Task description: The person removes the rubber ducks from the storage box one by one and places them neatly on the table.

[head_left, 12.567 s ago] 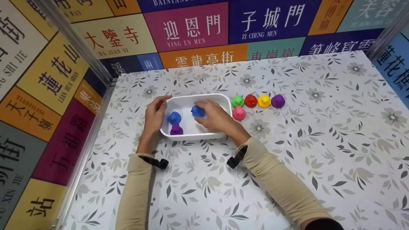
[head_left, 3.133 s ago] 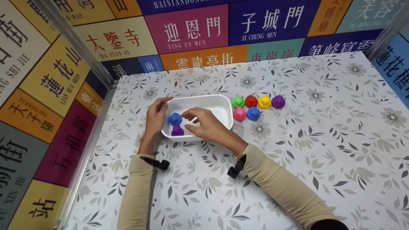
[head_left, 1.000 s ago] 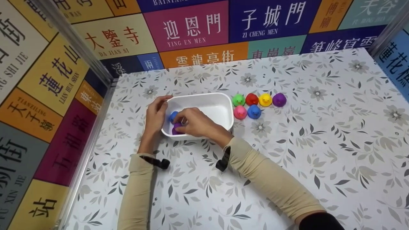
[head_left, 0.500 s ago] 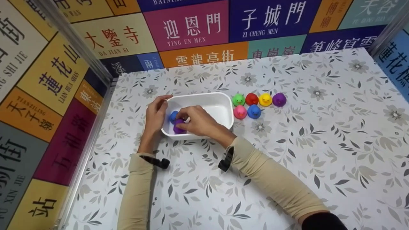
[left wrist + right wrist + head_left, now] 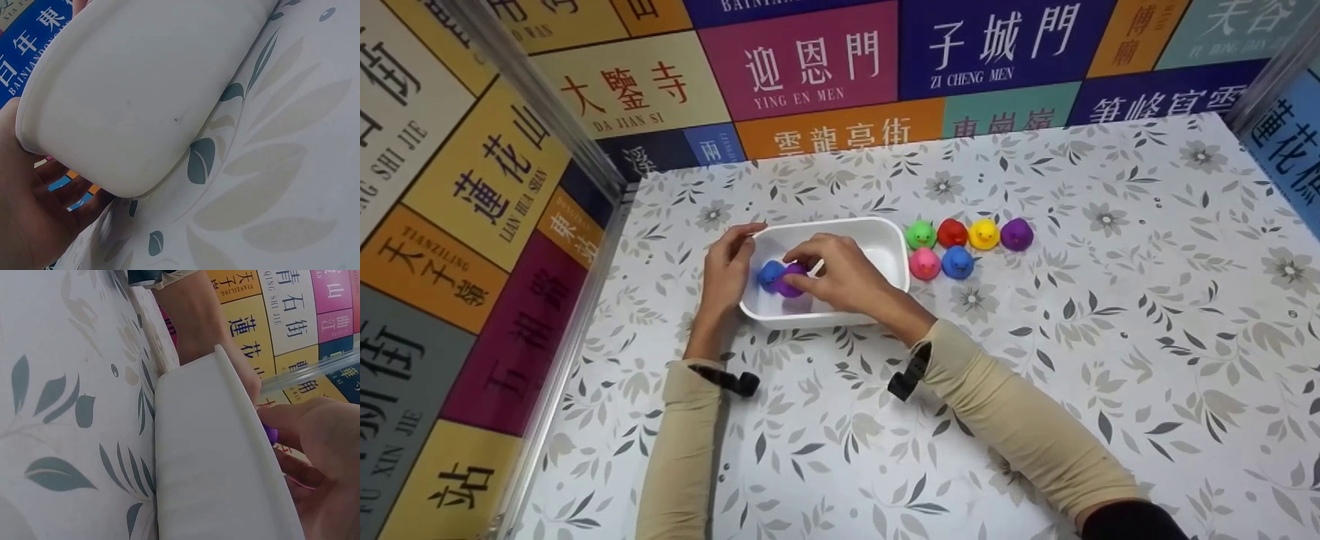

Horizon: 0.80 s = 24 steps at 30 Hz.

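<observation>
In the head view, my right hand (image 5: 844,274) pinches a purple rubber duck (image 5: 792,280) between thumb and fingers, inside the white tub (image 5: 825,318). A blue rubber duck (image 5: 770,276) sits in the tub, just left of the purple one. My left hand (image 5: 727,266) holds the tub's left end. The left wrist view shows this hand's fingers (image 5: 84,211) against the outside of the white wall. In the right wrist view, only a bit of the purple duck (image 5: 270,434) shows past the tub's rim.
Right of the tub, a back row has green (image 5: 921,235), red (image 5: 952,234), yellow (image 5: 984,234) and purple ducks (image 5: 1017,234). Pink (image 5: 925,264) and blue ducks (image 5: 958,262) stand in front. Printed panels (image 5: 799,67) border the flowered table (image 5: 1035,337) behind and at the sides.
Earlier, a blue duck went from the tub to the front row beside the pink one. The right hand then gripped the purple duck and shifted it rightward and up. The left hand stays put.
</observation>
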Available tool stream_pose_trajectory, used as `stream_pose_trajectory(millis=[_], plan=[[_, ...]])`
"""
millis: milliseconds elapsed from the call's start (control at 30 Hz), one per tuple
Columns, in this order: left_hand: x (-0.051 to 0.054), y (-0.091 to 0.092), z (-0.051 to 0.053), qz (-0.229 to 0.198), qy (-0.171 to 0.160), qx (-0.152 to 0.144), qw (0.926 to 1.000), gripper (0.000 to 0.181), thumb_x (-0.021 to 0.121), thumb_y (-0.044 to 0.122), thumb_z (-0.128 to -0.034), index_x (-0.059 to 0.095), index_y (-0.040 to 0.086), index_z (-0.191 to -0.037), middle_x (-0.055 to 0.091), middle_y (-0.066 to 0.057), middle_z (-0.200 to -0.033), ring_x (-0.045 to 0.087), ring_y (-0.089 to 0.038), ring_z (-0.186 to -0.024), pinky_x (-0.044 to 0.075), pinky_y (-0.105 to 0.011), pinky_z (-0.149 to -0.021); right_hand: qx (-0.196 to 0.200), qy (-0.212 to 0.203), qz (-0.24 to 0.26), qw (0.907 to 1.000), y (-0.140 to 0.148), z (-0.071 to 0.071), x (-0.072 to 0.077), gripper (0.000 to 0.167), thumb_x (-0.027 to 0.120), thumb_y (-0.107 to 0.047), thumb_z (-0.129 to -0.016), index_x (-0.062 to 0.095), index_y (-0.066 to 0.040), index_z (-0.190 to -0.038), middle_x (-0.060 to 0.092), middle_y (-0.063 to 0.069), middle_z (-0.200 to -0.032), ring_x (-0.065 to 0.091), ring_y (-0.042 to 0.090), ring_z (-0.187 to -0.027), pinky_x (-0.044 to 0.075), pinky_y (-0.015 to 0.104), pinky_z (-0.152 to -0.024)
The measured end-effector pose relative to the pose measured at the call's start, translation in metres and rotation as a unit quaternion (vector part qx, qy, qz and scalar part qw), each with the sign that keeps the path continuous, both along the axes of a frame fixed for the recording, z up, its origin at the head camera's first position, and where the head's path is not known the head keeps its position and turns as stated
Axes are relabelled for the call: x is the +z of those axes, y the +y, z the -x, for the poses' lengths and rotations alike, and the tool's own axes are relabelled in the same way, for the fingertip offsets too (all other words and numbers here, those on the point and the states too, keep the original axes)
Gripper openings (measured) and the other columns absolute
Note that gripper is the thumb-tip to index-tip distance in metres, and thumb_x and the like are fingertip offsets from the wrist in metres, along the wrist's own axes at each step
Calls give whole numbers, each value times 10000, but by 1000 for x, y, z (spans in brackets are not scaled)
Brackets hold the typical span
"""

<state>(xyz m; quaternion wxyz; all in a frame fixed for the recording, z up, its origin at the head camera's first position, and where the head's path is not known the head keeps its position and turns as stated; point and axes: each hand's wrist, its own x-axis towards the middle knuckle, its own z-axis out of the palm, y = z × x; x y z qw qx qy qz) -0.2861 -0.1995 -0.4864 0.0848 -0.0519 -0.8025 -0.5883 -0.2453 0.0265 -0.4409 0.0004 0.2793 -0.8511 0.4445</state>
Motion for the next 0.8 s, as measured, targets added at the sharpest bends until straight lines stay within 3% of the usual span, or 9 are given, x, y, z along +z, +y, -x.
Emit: stream_pose_trajectory(millis=[100, 433, 667, 800], plan=[[-6, -3, 3, 39, 3, 8, 10000, 334, 534, 69, -1093, 729, 50, -1363, 723, -193, -1350, 626, -295, -1183, 432, -265, -1007, -28, 10, 111, 9999, 8, -1, 0, 299, 831, -196, -968, 807, -37, -1219, 770, 118, -1093, 733, 235, -1027, 623, 386, -919], [-6, -5, 3, 130, 244, -20, 9996, 303, 564, 88, -1078, 769, 91, -1301, 761, -114, -1291, 646, -196, -1101, 454, -237, -975, -199, -98, 405, 9989, 31, -7, 4, 231, 854, -219, -949, 811, -62, -1113, 791, 106, -1058, 750, 230, -969, 638, 413, -869], [-7, -2, 4, 139, 218, 72, 9996, 312, 555, 76, -1082, 756, 60, -1321, 748, -163, -1318, 638, -260, -1125, 427, -234, -960, -334, -169, 335, 9987, 43, -9, 2, 248, 847, -264, -956, 810, -62, -1095, 805, 91, -1019, 742, 197, -896, 619, 312, -809], [-3, 1, 2, 114, 118, 92, 9998, 329, 532, 46, -1084, 731, 11, -1344, 722, -211, -1356, 622, -303, -1149, 419, -236, -964, -393, -201, 367, 9983, 50, -11, 3, 253, 846, -275, -956, 805, -65, -1090, 804, 85, -1009, 742, 197, -860, 618, 307, -798]])
